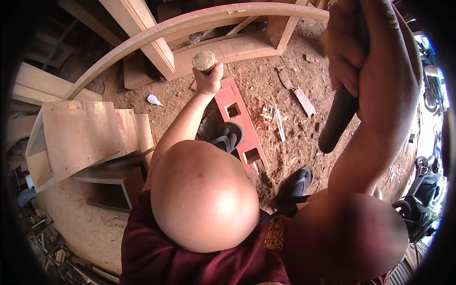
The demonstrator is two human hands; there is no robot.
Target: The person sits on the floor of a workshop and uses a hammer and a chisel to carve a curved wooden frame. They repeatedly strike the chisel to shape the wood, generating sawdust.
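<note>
My left hand [209, 83] is closed around a chisel [204, 60], held upright over a red-painted timber [237, 92]. Its round, battered wooden butt shows above my fist; the blade is hidden under the hand. Rectangular mortises are cut through the timber. Raised close at the upper right, my right hand [344, 59] grips the thick dark handle of a mallet [337, 123]. The handle's rounded end points down, and the head cannot be made out. My sandalled left foot [228, 137] is against the timber's left side.
A curved wooden rail [190, 28] arches over a wooden frame [223, 50] at the back. Pale boards [85, 137] stand at the left. Wood chips [275, 118] and offcuts [304, 102] litter the dirt floor. A white bottle [154, 99] lies there. Motorbikes [422, 199] are at the far right.
</note>
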